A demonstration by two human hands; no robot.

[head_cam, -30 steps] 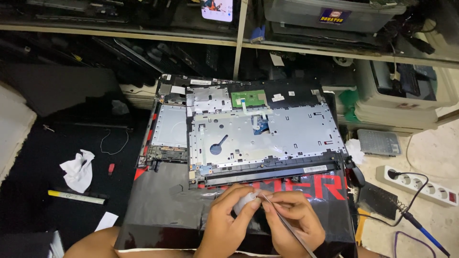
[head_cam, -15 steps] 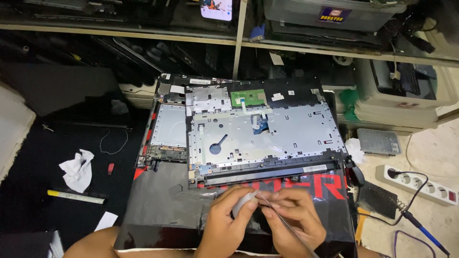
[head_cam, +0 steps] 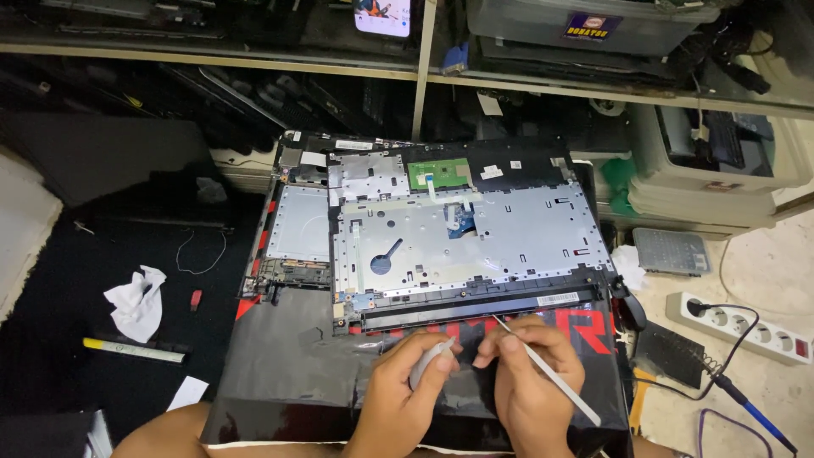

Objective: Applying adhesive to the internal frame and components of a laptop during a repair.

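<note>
Left hand [head_cam: 405, 392] is curled narrow around a small grey oblong part [head_cam: 426, 363], pinched between thumb and fingers, resting on the glossy black mat [head_cam: 288, 373] just below the laptop's near edge. Right hand [head_cam: 527, 373] is closed on a thin white probe tool [head_cam: 547, 371], pencil-style; its tip points up-left and sits right at the dark hinge strip along the near edge of the opened laptop chassis [head_cam: 475, 233]. Cannot tell if the tip actually touches the strip. The two hands are nearly touching at the fingertips.

Chassis lies flat, silver inner plate up, green board [head_cam: 438, 174] near its far edge. Its far edge butts close to the shelf upright [head_cam: 421, 68]; little room there.

Left side: open black surface with a crumpled white tissue [head_cam: 137, 298], a small red piece [head_cam: 196, 298] and a white-and-yellow stick [head_cam: 133, 349], all well apart from the hands. Most free room is here.

Right side is tighter: white power strip [head_cam: 746, 326], a soldering iron [head_cam: 750, 407] with its cable, and a small grey ribbed pad [head_cam: 674, 251] lie near the mat's right edge. The mat's near edge ends at the person's knees.
</note>
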